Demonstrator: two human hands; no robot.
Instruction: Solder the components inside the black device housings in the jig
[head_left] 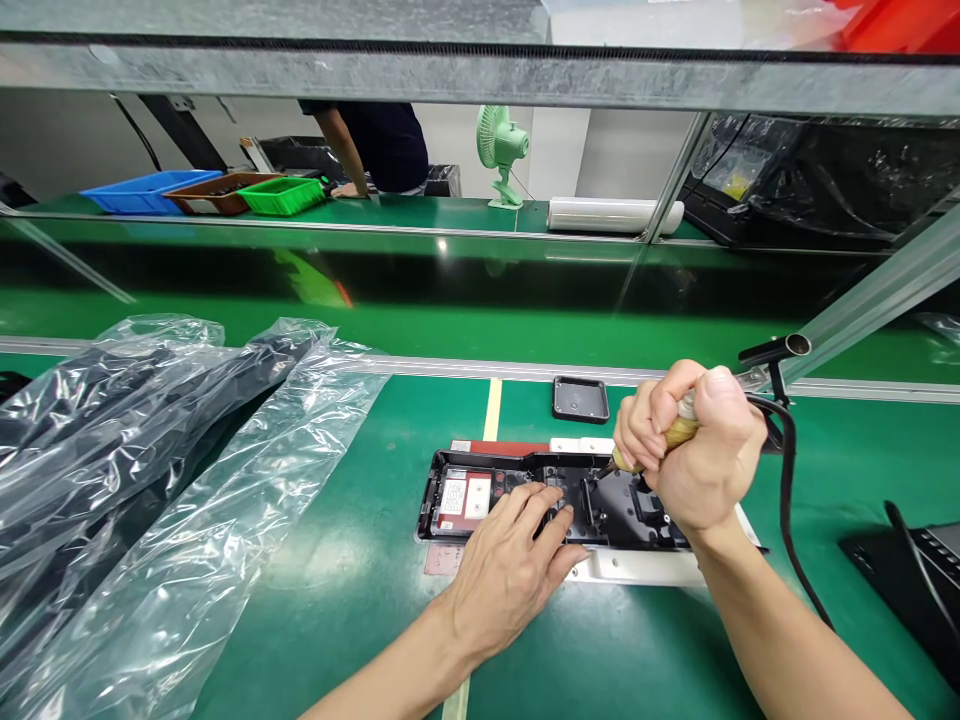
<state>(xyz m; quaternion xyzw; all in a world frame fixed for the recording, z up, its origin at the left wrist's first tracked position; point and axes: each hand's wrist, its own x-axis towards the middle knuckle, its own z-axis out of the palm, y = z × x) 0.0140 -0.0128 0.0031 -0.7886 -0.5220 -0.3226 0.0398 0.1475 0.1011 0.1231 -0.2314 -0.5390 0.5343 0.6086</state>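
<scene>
A long black plastic housing (616, 508) lies open side up in front of me, its ribs and posts showing. Toward its left end is a white label (454, 497). My left hand (510, 560) rests on the housing's near edge, fingers spread and palm down. Wrapped in a fist, my right hand (697, 440) grips a yellow-handled tool (631, 458) whose thin dark tip points down into the housing; whether it touches is unclear. A black cable (787, 490) runs behind that hand, possibly from the tool. White fixture strips (637, 567) show under the housing.
A small black cover (580, 400) lies behind the housing. Plastic-bagged dark parts (172, 470) fill the left side. A metal post with a tube (776, 348) and a black part (911, 575) are at right. Across the bench are a person (390, 145), bins (283, 196) and a fan (501, 150).
</scene>
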